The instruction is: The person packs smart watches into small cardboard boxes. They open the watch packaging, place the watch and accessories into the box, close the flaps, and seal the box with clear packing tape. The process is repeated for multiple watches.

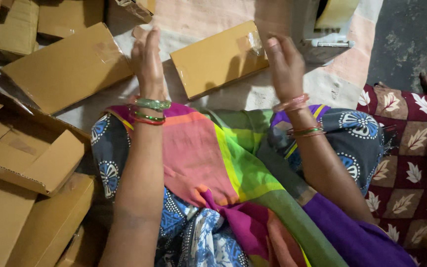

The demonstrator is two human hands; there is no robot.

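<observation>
a taped cardboard box [219, 58] lies flat on the floor cloth [292, 91] between a seated person's left hand [148, 59] and right hand [285, 62], both released and empty, framing it; more flat cartons [65, 66] are stacked at left

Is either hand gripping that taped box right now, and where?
Neither. The left hand and right hand are open, flanking the taped cardboard box without gripping it.

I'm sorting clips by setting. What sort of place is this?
Probably a home packing spot on the floor: sealed cardboard boxes, flat cartons piled beside them, and a tape dispenser on a cloth mat.
</observation>
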